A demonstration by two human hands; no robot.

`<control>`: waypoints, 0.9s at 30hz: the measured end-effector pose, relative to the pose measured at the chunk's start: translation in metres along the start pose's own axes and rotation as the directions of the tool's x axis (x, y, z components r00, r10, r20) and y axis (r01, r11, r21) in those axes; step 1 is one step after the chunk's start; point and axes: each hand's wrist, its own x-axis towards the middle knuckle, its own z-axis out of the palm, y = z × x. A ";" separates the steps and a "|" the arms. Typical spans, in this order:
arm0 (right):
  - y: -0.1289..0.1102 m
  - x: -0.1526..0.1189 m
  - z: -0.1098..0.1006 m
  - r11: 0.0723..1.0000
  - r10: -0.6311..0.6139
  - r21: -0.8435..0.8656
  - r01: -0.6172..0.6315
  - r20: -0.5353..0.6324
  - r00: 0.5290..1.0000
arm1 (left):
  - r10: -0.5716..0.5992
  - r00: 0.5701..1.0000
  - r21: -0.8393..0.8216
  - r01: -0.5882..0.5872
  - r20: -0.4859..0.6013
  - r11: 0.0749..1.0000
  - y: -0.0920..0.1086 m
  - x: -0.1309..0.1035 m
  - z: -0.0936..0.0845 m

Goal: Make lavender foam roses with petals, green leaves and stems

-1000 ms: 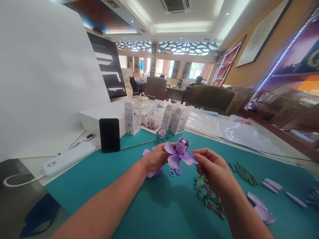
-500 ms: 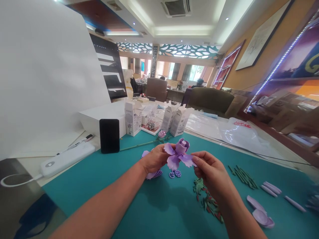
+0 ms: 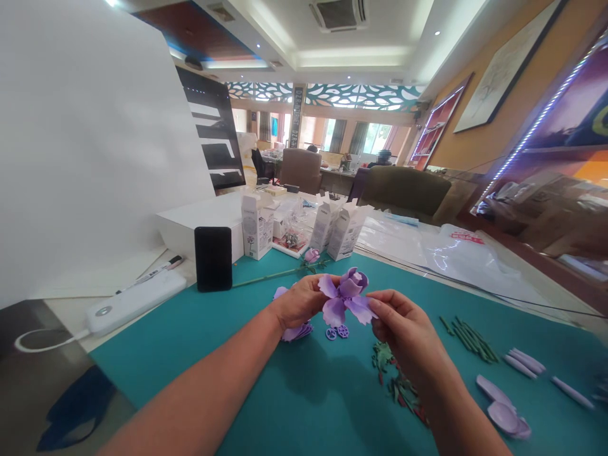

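A purple flower point(image 3: 346, 296) with spread outer petals and a cupped centre is held above the green mat point(image 3: 190, 354). My left hand point(image 3: 300, 303) grips its left side, the fingertips partly behind the petals. My right hand point(image 3: 396, 316) pinches the lower right petal between thumb and fingers. Beneath the flower lie two small purple rings point(image 3: 337, 332). Stacked purple petals point(image 3: 298, 332) lie beside and partly behind my left hand. Green leaf pieces with red bits point(image 3: 401, 386) are below my right hand.
Green stems point(image 3: 470, 339), pale purple rods point(image 3: 525, 362) and cupped petals point(image 3: 503, 415) lie at right. A finished rose point(image 3: 311, 256), black upright device point(image 3: 213, 259) and white boxes point(image 3: 257, 227) stand or lie behind. A white power strip point(image 3: 137, 303) is at left.
The whole view has shifted slightly, so things appear a little further right. Both hands keep their hold on the flower, which is tilted slightly differently.
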 end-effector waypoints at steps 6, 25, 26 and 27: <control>0.005 -0.001 0.007 0.991 0.022 0.130 -0.021 -0.004 1.000 | 0.004 0.998 -0.106 -0.010 -0.061 0.994 -0.005 0.002 0.000; 0.013 -0.003 0.023 0.901 0.156 0.409 -0.143 0.003 0.988 | 0.074 0.966 -0.214 -0.130 -0.249 0.968 -0.018 0.009 0.008; 0.014 -0.003 0.023 0.901 0.158 0.406 -0.149 0.013 0.987 | 0.074 0.965 -0.212 -0.130 -0.251 0.969 -0.018 0.009 0.008; 0.015 -0.003 0.022 0.902 0.157 0.403 -0.153 0.023 0.987 | 0.073 0.965 -0.211 -0.129 -0.253 0.969 -0.018 0.009 0.008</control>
